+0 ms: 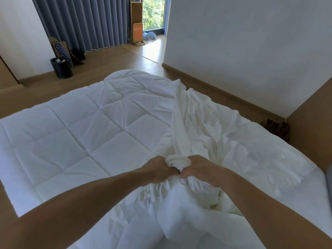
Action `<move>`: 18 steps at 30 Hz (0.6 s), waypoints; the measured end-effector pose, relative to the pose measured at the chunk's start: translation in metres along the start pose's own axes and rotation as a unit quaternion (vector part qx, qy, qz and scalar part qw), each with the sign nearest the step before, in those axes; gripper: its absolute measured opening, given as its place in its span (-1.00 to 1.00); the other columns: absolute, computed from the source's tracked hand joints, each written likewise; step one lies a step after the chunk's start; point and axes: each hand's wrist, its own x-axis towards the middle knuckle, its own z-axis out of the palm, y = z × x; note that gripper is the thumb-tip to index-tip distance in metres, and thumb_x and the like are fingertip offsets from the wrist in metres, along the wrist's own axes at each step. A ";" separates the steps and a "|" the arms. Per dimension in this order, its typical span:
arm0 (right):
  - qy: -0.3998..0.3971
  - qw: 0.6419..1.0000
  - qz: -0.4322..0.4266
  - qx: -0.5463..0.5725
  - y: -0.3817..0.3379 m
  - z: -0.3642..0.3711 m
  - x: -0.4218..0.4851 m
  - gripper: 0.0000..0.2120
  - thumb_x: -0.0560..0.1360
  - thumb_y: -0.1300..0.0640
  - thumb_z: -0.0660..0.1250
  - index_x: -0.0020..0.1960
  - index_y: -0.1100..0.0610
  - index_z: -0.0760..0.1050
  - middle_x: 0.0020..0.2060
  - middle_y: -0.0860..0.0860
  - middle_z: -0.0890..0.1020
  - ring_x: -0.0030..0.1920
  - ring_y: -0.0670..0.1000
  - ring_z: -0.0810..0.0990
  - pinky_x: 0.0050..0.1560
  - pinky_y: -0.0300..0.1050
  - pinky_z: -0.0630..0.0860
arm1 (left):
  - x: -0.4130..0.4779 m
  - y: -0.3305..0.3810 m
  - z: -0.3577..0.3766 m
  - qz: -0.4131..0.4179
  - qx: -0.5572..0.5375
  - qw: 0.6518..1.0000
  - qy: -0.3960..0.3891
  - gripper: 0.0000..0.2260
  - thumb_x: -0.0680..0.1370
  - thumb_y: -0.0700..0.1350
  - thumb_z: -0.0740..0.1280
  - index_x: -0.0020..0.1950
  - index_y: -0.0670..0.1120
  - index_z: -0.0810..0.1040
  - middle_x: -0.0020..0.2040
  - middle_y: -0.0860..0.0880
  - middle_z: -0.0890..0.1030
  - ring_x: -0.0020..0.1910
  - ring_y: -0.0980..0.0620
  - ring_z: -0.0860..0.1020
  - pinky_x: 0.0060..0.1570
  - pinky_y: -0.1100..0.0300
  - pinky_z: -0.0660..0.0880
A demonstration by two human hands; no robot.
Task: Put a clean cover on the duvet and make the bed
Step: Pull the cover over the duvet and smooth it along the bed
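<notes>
Cover [177,163] first: a wad of it is balled up right between the two hands, and both are clamped on it. The left grip [158,170] and right grip [204,172] are fists curled tight round the cloth, knuckles all but touching. They sit side by side, low over the bed [312,178] near its close edge, so neither is nearer the work than the other. The left one is on the duvet side, the right one on the loose-cover side.

From the wad a twisted rope of cover runs straight away from the body toward the far end of the bed — that's the long axis. It lies right along the line between the two halves. Left of it the quilted duvet [80,132] is spread flat and bare, not inside anything. Right of it the rest of the cover lies crumpled over the bed, and more is heaped below the hands.

My guess at the next bit: the cover has to open out and travel left over the duvet, so the pull goes across that rope, not along it.

Room-wise, there's plenty of open floor [116,58] past the far end and off to the left. The right side is tighter — the wall [251,42] runs close alongside. There's also a brown panel [312,112] there, plus some dark thing [275,128] I can't make out by the corner. The bin [62,68] and curtain [80,22] are well away at the far left.
</notes>
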 end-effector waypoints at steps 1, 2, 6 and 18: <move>0.001 1.000 0.004 0.003 0.000 0.000 0.001 -0.51 0.12 0.18 0.46 0.06 0.26 0.62 -0.07 0.08 0.66 0.05 0.04 0.62 0.09 -0.10 0.49 | 0.001 0.000 0.000 -0.004 0.032 0.999 0.011 -0.66 0.44 0.18 0.42 0.08 0.00 0.64 -0.05 0.03 0.67 -0.08 0.06 0.62 -0.04 0.12 0.55; 0.000 1.000 0.005 0.007 -0.001 -0.001 0.001 -0.50 0.14 0.18 0.47 0.07 0.26 0.63 -0.01 0.12 0.67 0.09 0.06 0.63 0.13 -0.10 0.50 | 0.001 0.002 0.000 -0.007 0.074 0.997 0.019 -0.64 0.43 0.22 0.42 0.06 -0.01 0.63 -0.07 0.03 0.66 -0.11 0.06 0.61 -0.07 0.11 0.55; 0.010 1.000 0.017 0.007 -0.002 -0.002 0.001 -0.49 0.14 0.18 0.46 0.08 0.28 0.62 -0.01 0.19 0.68 0.14 0.19 0.63 0.21 0.02 0.52 | 0.003 0.010 -0.004 -0.004 0.194 0.981 -0.022 -0.66 0.35 0.14 0.52 0.02 0.02 0.57 -0.09 0.06 0.65 -0.10 0.03 0.61 -0.12 0.17 0.53; 0.023 0.955 -0.045 -0.291 -0.015 0.008 -0.006 -0.73 0.31 0.09 0.50 -0.03 0.07 0.54 -0.20 0.01 0.65 -0.20 0.04 0.65 -0.13 -0.04 0.61 | -0.007 0.002 -0.049 0.007 0.132 0.957 -0.257 -0.69 0.37 -0.35 0.40 0.06 -0.10 0.57 -0.07 -0.01 0.62 -0.06 0.01 0.60 -0.09 0.23 0.54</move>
